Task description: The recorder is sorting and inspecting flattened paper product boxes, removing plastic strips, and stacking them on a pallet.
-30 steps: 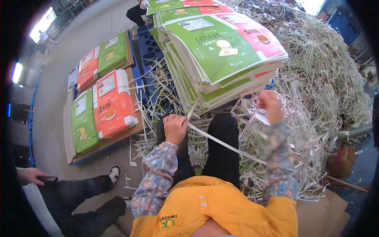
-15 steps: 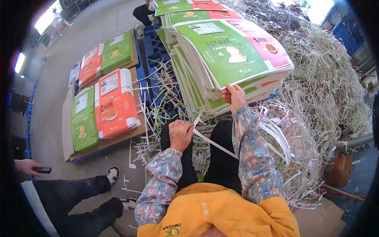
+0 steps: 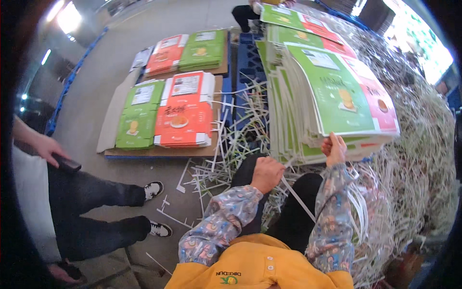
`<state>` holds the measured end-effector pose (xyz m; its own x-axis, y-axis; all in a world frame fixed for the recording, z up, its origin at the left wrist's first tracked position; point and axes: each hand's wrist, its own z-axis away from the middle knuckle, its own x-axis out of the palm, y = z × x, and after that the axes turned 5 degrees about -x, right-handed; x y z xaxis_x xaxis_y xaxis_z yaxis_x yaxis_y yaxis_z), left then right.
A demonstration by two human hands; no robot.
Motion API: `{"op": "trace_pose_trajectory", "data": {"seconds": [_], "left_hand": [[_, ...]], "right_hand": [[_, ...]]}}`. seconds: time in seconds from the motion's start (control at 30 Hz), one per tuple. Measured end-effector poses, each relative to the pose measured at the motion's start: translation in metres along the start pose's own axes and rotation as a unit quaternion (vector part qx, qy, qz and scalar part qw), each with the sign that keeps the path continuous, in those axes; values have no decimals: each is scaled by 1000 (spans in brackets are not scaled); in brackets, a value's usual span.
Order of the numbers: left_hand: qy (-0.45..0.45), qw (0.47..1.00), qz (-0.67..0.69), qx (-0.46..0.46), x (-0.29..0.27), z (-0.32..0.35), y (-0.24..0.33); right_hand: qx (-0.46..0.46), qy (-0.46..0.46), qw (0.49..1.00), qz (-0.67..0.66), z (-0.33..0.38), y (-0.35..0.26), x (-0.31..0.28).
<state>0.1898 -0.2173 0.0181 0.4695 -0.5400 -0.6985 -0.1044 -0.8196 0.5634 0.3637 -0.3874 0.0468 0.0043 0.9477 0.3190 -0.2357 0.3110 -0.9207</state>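
A tall stack of printed cardboard sheets (image 3: 332, 91), green on one side and red on the other, leans in uneven layers in front of me. The fingers of my right hand (image 3: 334, 149) pinch the stack's near edge at the top sheets; how many sheets lie between them I cannot tell. My left hand (image 3: 268, 174) is closed above my knee, left of the other hand. From its fingers a narrow white paper strip (image 3: 297, 198) runs slantwise down toward my right forearm.
At the left, piles of cut green blanks (image 3: 139, 113) and red blanks (image 3: 185, 108) lie on a cardboard-covered pallet. Paper scraps (image 3: 240, 125) litter the blue pallet gap. A big heap of shredded strips (image 3: 418, 144) fills the right. One person (image 3: 96, 192) stands left holding a dark handheld object; another sits beyond the stack.
My view has turned to the left, so the stack and both hands appear farther right. Both hands keep their places, the right at the stack's edge and the left on the strip.
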Motion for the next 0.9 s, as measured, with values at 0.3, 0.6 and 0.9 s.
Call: {"op": "trace_pose_trajectory", "data": {"seconds": [0.3,0.6,0.9], "left_hand": [[-13,1000,-4,-20,-10,2,0],[-2,1000,-4,-13,-7,3,2],[-10,1000,8,6,-10,0,0]], "right_hand": [[56,0,984,-167,-8,9,10],[35,-17,982,-184,-2,1,12],[59,-33,971,-231,-13,8,17]]}}
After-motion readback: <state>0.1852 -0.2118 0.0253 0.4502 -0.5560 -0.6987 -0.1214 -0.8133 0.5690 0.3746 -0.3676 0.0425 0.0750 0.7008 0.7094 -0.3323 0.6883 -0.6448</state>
